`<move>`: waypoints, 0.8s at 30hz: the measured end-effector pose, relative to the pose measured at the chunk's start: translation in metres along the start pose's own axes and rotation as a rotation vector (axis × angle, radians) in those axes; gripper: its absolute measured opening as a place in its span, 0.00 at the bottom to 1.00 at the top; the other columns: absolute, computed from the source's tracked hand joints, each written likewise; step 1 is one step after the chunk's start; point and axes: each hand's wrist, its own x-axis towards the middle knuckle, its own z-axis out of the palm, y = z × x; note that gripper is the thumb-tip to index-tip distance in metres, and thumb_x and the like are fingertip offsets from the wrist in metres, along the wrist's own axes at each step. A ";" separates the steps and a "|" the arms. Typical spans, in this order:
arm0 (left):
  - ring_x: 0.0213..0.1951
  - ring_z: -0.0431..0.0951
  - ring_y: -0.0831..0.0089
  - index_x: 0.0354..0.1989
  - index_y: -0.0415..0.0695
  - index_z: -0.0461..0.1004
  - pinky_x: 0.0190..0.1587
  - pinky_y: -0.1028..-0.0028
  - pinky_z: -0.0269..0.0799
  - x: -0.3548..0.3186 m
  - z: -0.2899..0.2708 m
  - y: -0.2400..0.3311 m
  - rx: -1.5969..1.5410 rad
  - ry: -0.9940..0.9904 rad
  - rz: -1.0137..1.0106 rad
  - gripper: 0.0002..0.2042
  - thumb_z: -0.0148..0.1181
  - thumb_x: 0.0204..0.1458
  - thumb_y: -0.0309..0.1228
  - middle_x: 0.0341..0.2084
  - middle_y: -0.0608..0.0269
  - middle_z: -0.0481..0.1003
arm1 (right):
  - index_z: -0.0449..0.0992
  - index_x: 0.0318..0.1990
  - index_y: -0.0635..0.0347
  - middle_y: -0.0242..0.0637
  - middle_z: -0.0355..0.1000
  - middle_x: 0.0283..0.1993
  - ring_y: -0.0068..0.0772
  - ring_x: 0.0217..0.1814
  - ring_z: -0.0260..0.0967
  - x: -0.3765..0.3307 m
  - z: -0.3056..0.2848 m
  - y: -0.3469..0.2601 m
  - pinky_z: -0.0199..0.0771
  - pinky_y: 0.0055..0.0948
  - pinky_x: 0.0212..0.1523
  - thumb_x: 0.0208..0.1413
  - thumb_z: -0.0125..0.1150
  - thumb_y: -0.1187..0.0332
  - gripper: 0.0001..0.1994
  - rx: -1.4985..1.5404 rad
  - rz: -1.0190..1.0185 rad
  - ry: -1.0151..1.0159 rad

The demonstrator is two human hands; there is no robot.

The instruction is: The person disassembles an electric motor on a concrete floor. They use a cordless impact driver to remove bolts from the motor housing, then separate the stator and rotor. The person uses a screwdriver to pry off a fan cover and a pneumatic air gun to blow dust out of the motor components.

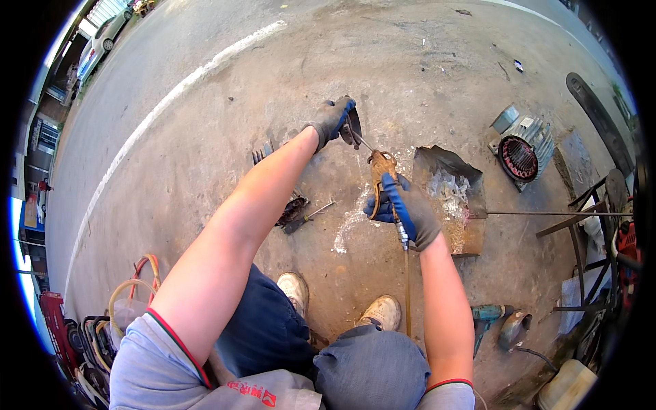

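Observation:
My left hand, in a dark glove, grips a round dark metal part held out over the concrete ground. My right hand, also gloved, is closed around an air blow gun with a blue grip and a worn orange body. The gun's thin nozzle points up toward the metal part. Its hose runs down past my right forearm between my knees.
A rusty metal tray with pale debris lies right of my hands. A finned motor housing lies farther right. A screwdriver and small dark part lie near my left arm. A teal power tool, hoses and a parked car surround me.

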 end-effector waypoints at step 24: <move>0.27 0.69 0.76 0.41 0.49 0.77 0.26 0.73 0.64 -0.010 -0.068 -0.008 0.013 -0.092 -0.129 0.21 0.50 0.56 0.53 0.29 0.66 0.74 | 0.67 0.50 0.64 0.42 0.74 0.30 0.34 0.27 0.77 0.043 0.044 0.002 0.83 0.35 0.28 0.64 0.56 0.56 0.19 0.055 0.051 -0.095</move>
